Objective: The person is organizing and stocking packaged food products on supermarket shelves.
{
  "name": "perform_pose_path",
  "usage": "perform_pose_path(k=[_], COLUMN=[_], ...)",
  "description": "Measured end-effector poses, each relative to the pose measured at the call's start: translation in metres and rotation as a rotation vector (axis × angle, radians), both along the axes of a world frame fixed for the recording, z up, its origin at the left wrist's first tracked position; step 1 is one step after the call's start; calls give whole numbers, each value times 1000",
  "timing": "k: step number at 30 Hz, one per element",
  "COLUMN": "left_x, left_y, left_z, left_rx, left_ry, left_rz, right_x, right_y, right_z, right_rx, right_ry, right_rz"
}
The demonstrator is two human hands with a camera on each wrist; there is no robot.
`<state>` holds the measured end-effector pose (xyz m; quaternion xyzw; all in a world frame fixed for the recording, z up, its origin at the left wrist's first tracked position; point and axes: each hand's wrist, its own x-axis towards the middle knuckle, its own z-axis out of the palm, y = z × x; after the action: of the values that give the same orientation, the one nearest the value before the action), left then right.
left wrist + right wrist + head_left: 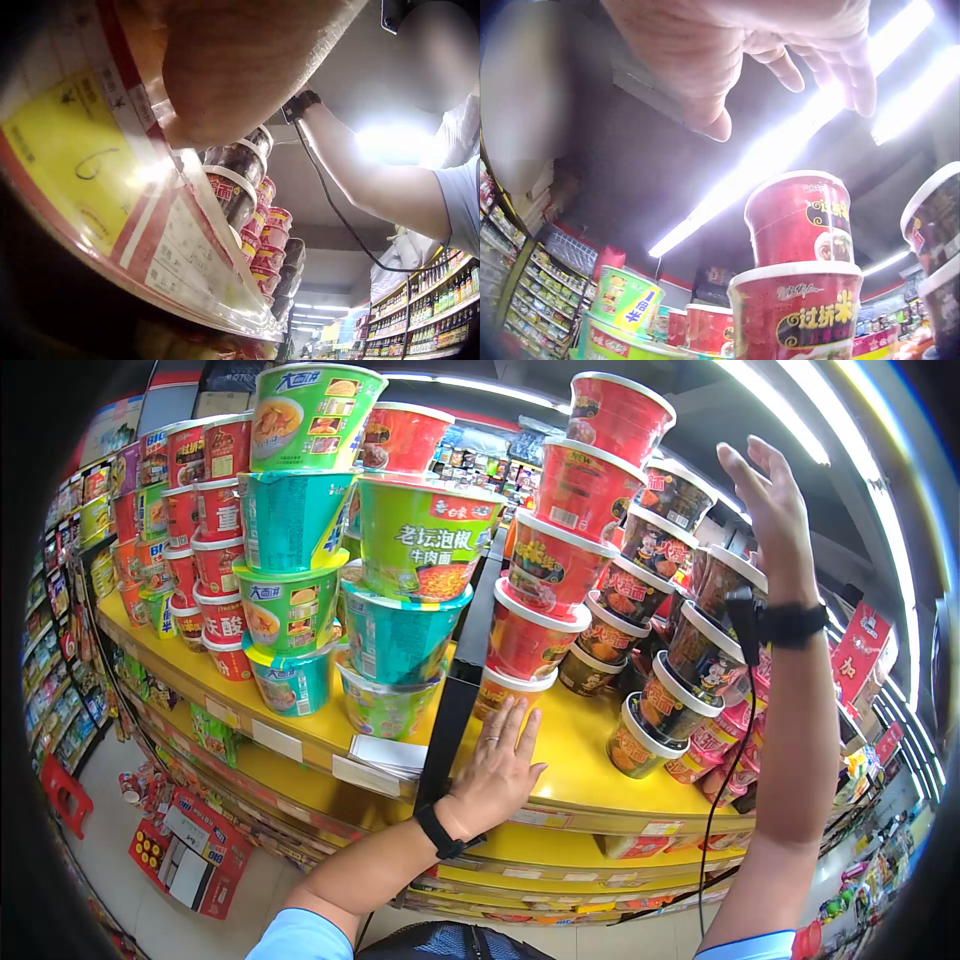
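Note:
My left hand (497, 765) lies with straight fingers at the front of the yellow shelf, fingertips right at the bottom orange cup (500, 688) of a tall leaning stack. Above that cup, red instant noodle tubs (540, 635) with white lids rise in a column. My right hand (775, 510) is raised to the right of the stack's top, fingers spread, holding nothing. In the right wrist view the same hand (780, 52) hangs over the top red tub (799, 217), with a gap between them. The left wrist view shows the left hand (232, 67) close over the shelf edge.
Black noodle tubs (660, 695) stand stacked to the right. Left of a black divider (445, 730) are green and teal tubs (430, 540). Price labels (67, 165) line the shelf's front edge. A cable (722, 790) hangs from my right wrist. A red carton (190, 850) sits on the floor.

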<state>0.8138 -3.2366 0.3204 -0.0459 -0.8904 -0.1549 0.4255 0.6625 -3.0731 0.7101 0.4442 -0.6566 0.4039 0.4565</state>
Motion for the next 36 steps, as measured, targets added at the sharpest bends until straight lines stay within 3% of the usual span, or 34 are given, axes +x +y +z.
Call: perform_pose_path(k=[4, 7, 13, 15, 18, 20, 24, 26, 36], left_x=[-2, -3, -4, -2, -2, -1, -4, -5, -2], left_y=[-5, -5, -6, -6, -5, -5, -5, -5, -3], left_z=[-3, -4, -3, -4, -2, -1, -3, -3, 2], left_rx=[16, -11, -7, 6, 3, -12, -14, -3, 25], left_ry=[-7, -7, 12, 2, -4, -8, -2, -6, -11], left_rz=[-31, -4, 10, 5, 13, 19, 13, 4, -10], right_x=[-5, -29, -66, -66, -33, -3, -14, -14, 36], right_y=[-41, -68, -107, -115, -122, -122, -119, -112, -4], right_z=[30, 51, 89, 85, 63, 54, 40, 37, 5], right_rx=[69, 170, 241, 375, 357, 365, 334, 254, 28], right_ry=[133, -109, -243, -311, -260, -209, -170, -148, 64], right_rz=[-318, -212, -161, -154, -54, 79, 601, 419, 307])
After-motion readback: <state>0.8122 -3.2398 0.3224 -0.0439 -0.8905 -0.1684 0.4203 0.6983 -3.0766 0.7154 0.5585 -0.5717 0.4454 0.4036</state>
